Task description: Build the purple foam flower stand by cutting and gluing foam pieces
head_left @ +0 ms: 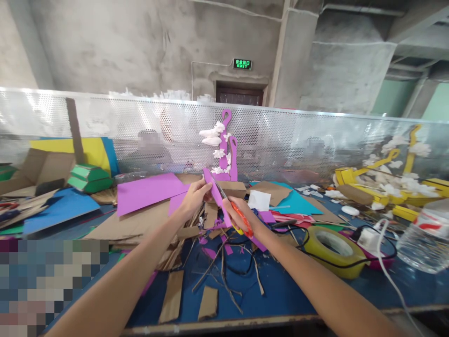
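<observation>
My left hand (195,195) pinches the upper end of a long purple card strip (218,200) and holds it above the blue table (280,290). My right hand (242,216) is closed round the orange and yellow handles of a pair of scissors (234,210). The metal blades lie along the strip's edge, pointing up towards my left fingers. Below both hands lie thin cut scraps and brown cardboard pieces (206,302).
A purple sheet (149,191) and brown cardboard lie left of my hands. A yellow tape roll (333,248), a black cable and a plastic bottle (426,238) sit at right. A purple stand with white flowers (224,150) rises behind, before a perforated metal screen (315,135).
</observation>
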A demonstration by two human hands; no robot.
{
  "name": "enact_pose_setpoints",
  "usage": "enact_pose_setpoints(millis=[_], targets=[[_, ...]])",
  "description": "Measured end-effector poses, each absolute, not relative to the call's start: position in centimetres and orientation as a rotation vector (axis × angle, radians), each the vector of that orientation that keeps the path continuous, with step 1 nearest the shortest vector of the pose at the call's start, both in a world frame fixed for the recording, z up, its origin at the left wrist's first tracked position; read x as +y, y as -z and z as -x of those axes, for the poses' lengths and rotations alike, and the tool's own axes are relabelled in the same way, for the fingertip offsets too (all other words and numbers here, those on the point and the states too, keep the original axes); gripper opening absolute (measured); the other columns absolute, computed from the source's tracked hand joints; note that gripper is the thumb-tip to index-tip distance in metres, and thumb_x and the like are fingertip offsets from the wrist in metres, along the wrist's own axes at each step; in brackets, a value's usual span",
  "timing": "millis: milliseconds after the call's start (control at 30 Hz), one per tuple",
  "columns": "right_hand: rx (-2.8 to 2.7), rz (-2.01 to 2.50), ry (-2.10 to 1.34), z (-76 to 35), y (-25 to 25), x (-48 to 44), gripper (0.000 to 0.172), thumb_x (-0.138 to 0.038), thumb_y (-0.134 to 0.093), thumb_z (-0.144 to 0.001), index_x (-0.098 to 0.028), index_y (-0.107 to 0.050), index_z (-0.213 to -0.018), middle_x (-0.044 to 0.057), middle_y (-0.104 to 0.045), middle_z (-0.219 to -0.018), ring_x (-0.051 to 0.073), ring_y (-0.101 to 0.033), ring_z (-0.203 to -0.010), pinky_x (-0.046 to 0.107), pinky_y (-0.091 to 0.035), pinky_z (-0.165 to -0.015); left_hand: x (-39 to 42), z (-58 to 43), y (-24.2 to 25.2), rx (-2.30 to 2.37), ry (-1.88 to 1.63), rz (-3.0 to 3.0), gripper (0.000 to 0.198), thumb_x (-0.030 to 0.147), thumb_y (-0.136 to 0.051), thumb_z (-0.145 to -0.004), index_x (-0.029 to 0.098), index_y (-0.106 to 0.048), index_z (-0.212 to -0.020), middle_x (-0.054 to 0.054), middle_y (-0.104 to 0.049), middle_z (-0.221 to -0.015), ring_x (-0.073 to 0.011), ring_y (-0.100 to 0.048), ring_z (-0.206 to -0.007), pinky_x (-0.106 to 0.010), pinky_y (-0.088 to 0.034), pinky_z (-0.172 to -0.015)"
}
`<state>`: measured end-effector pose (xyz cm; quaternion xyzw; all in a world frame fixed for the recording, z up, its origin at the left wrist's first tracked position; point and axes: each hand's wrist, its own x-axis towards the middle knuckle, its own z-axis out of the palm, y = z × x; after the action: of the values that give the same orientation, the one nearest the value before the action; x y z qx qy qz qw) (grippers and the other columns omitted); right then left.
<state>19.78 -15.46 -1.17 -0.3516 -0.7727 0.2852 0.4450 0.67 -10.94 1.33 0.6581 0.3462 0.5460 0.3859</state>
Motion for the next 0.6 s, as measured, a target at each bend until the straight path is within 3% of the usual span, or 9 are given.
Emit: enact_pose_setpoints(millis=[600], targets=[[-1.855, 0.899, -0.796, -19.4, 2.2, -15.2, 0.054, -0.073, -0.039, -0.093, -0.023, -0.044, -0.075, -0.004, -0.047, -0.051, 0.011, -0.045, -0.038, 0.023, -0.036, -0.04, -11.5, -1.2, -1.3, 0.893, -1.31, -1.78, 0.028, 0.042, -0.061, -0.084, 0.017, -0.062, -0.074, 0.0, -0.059, -0.06, -0.0143, -0.056, -0.055, -0.027, -0.043, -0.056]])
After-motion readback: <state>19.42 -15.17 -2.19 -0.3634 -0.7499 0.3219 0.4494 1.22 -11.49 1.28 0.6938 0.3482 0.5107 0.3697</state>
